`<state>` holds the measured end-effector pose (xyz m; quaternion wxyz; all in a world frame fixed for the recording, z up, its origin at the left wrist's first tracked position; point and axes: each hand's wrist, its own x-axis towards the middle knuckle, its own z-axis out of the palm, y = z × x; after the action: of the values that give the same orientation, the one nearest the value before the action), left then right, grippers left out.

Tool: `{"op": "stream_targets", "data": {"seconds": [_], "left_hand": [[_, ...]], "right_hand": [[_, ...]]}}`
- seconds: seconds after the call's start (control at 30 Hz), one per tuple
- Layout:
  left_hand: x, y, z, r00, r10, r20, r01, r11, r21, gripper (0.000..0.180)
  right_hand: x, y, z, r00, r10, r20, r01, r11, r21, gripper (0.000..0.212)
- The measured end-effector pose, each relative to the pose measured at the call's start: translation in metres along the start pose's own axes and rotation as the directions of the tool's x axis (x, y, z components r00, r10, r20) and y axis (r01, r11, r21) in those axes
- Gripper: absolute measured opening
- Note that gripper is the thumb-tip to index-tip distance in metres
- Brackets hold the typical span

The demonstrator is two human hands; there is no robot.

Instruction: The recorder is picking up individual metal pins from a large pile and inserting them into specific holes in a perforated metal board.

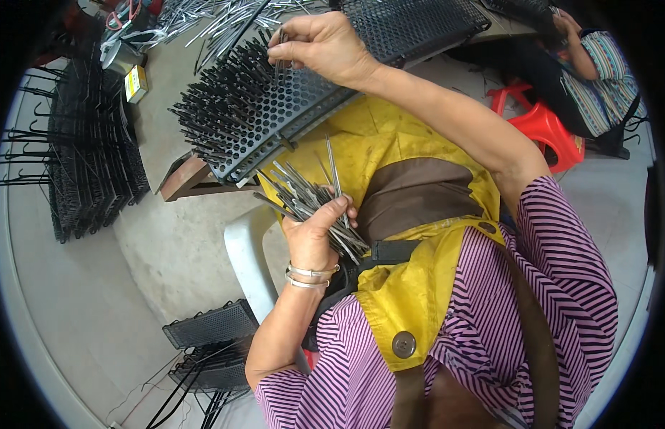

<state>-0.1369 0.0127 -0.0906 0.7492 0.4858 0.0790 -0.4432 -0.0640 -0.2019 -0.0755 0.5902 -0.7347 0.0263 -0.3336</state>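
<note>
My left hand (pixel 312 239) is closed around a bundle of thin grey metal rods (pixel 298 194), held over my yellow apron (pixel 390 132). One or two rods stick up higher than the others near the thumb. Above the black perforated tray (pixel 314 96), my right hand (pixel 332 50) pinches a thin metal rod (pixel 280 57) between thumb and fingers. Its lower end is close to the holes, and I cannot tell whether it sits in one. Dark rods (pixel 218 96) stand packed upright across the tray's left part, while holes toward the right show bare.
Loose rods (pixel 225 25) lie heaped behind the tray, near a metal cup (pixel 122 56) and a yellow box (pixel 136 84). Black racks (pixel 86 143) are stacked at left, more racks (pixel 211 327) below. A white chair (pixel 239 247), a red stool (pixel 543 132) and another person (pixel 597 79) are nearby.
</note>
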Motion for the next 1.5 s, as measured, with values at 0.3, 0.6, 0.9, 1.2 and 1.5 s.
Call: {"op": "stream_targets", "data": {"seconds": [0.3, 0.6, 0.9, 1.2, 1.5], "left_hand": [[0.001, -0.001, -0.002, 0.999, 0.014, 0.034, -0.014, 1.000, 0.006, 0.020], [0.000, 0.000, -0.002, 0.999, 0.013, 0.038, -0.014, 1.000, 0.012, 0.020], [-0.001, 0.001, 0.000, 1.000, 0.018, 0.024, -0.018, 1.000, 0.010, 0.018], [-0.004, 0.005, 0.001, 0.998, 0.063, 0.013, -0.062, 0.997, -0.045, 0.020], [-0.005, 0.029, -0.016, 0.986, 0.169, 0.008, -0.167, 0.980, -0.105, 0.020]], "right_hand": [[0.008, -0.016, 0.016, 0.935, -0.211, 0.284, 0.341, 0.749, -0.568, 0.015], [0.008, -0.014, 0.019, 0.944, -0.232, 0.233, 0.325, 0.765, -0.556, 0.010], [0.013, -0.024, 0.016, 0.846, -0.279, 0.455, 0.510, 0.673, -0.536, 0.003], [0.020, -0.035, 0.021, 0.884, -0.006, 0.467, 0.351, 0.668, -0.656, 0.014], [-0.067, -0.006, -0.014, 0.934, -0.309, 0.178, 0.356, 0.790, -0.499, 0.009]]}}
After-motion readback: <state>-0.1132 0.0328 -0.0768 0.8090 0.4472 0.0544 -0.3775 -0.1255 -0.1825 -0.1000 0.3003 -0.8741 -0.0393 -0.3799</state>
